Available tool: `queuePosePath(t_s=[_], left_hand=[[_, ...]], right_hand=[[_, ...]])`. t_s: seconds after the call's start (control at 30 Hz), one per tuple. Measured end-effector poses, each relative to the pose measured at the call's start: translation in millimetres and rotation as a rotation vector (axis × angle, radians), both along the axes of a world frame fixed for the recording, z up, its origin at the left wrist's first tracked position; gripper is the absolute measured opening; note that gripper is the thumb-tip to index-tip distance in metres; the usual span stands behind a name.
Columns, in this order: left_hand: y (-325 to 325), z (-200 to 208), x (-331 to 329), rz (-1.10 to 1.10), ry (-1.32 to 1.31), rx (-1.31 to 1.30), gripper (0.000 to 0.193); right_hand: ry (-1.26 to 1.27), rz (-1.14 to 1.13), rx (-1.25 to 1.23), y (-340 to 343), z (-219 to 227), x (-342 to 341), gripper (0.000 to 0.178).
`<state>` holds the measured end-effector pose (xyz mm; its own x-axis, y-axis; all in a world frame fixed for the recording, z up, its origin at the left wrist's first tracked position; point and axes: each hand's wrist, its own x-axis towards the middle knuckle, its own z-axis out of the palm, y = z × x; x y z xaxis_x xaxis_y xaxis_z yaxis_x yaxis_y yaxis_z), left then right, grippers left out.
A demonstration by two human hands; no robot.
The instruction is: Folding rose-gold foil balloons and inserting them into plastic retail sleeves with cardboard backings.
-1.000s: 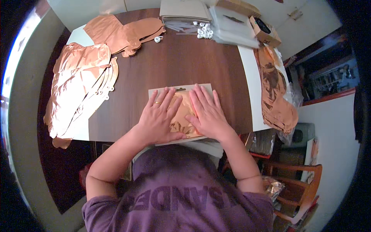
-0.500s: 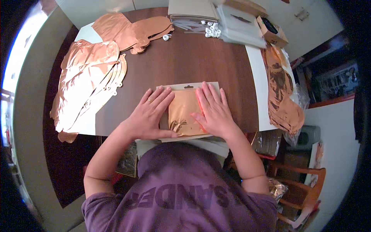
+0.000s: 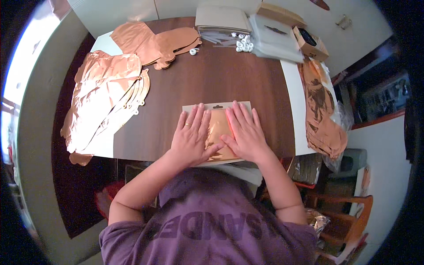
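A folded copper-coloured foil balloon (image 3: 219, 126) lies flat on a pale cardboard backing card (image 3: 240, 105) at the table's near edge. The card has a dark hanging slot at its far side. My left hand (image 3: 193, 137) rests palm down across the foil's left part, fingers stretched out and pointing away from me. Opposite it, my right hand (image 3: 247, 134) lies flat over the right part, fingers extended. Both thumbs point inward over the foil, with a strip of it showing between them. The foil beneath my palms is hidden.
Flat copper foil balloons lie in stacks at left (image 3: 104, 88) and far left (image 3: 150, 42). Cardboard sheets (image 3: 223, 17), white ribbon rolls (image 3: 244, 44), clear plastic bags (image 3: 274, 37) and an open box (image 3: 311, 42) line the back. More foil (image 3: 318, 106) hangs along the right edge. A wooden chair (image 3: 362, 216) stands lower right.
My left hand has slid right and inward over the foil, covering more of it. The right hand stays nearly in place. The view has shifted slightly.
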<state>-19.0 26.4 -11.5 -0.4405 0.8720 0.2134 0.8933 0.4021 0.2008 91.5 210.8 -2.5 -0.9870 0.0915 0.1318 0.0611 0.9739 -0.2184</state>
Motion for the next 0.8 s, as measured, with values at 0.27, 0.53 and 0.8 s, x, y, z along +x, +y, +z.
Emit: queuePosePath(t_s=[0.27, 0.53, 0.8], left_hand=[[-11, -4, 12, 0.024, 0.005, -0.022, 0.092], [-5, 9, 44, -0.048, -0.044, -0.005, 0.091], [21, 56, -6, -0.049, -0.153, 0.095, 0.080]], right_hand=[[0.658, -0.248, -0.601, 2, -8, 66, 0.023], [0.351, -0.395, -1.662, -78, -84, 149, 0.034], [0.452, -0.700, -1.673, -65, -37, 115, 0.035]])
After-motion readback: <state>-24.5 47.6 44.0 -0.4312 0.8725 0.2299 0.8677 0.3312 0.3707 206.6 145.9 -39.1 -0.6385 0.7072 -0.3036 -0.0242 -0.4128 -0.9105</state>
